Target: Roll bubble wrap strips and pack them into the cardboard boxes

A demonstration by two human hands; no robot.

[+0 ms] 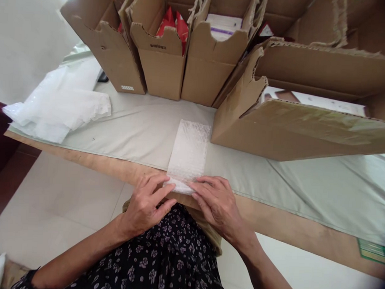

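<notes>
A narrow piece of clear bubble wrap (190,146) lies lengthwise on the cloth, its near end folded over at the table's front edge. My left hand (151,198) grips the left corner of that folded end, thumb below and fingers on top. At the right corner, my right hand (216,203) holds the same fold in a similar way, fingertips pressed to the plastic. Whether anything lies inside the fold cannot be made out.
Cut-open cardboard boxes (165,72) stand along the back, some with red packets (175,26) or white boxes (224,25) inside. A wide carton (293,137) is close on the right. Bubble wrap is piled (64,102) at the left. A green item (373,251) shows at the right edge.
</notes>
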